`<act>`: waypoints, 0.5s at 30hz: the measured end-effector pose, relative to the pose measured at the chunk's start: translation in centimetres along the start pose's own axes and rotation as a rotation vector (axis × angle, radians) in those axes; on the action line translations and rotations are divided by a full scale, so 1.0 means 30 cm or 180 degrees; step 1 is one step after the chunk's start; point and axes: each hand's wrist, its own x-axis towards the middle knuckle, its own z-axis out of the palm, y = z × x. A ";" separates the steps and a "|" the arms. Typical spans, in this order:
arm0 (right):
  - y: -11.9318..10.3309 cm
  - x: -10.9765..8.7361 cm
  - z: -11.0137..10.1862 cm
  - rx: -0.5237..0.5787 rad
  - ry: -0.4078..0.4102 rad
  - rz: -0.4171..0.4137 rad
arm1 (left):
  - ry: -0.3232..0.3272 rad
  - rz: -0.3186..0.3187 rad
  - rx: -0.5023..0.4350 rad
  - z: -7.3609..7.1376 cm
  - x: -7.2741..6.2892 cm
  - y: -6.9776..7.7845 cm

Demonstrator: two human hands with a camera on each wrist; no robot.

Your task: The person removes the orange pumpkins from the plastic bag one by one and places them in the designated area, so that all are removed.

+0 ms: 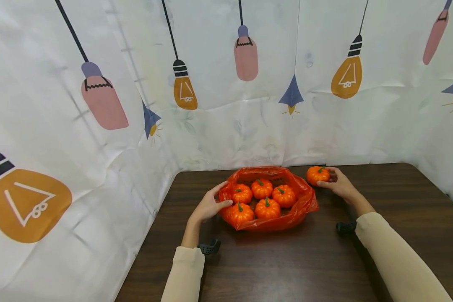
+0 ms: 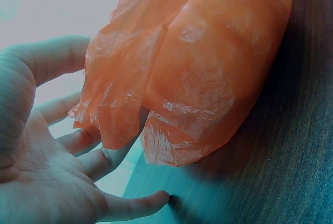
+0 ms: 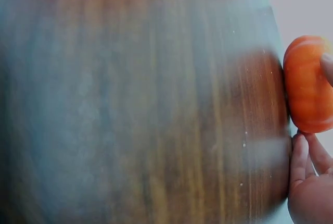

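Observation:
In the head view, an orange-red plastic bag stands wide at the mouth on the table, with several small orange pumpkins inside. My left hand is at the bag's left rim, thumb and forefinger spread apart. The left wrist view has its fingers partly behind the bag's thin film, touching it, and the little finger near the tabletop. To the right of the bag, my right hand holds another small pumpkin between thumb and fingers. That pumpkin appears low against the table in the right wrist view.
The dark wooden table reaches back to a white wall covering printed with hanging lamps. A second stretch of covering runs along the table's left side. Dark bands are on both wrists.

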 end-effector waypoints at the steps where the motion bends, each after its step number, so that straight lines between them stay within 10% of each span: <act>1: 0.001 -0.001 0.000 0.0017 0.0000 0.0006 | -0.0002 -0.0006 -0.0013 0.001 0.001 -0.001; 15: 0.006 -0.001 0.002 0.0114 -0.0061 0.0042 | 0.0029 0.0027 0.0068 0.000 0.002 0.002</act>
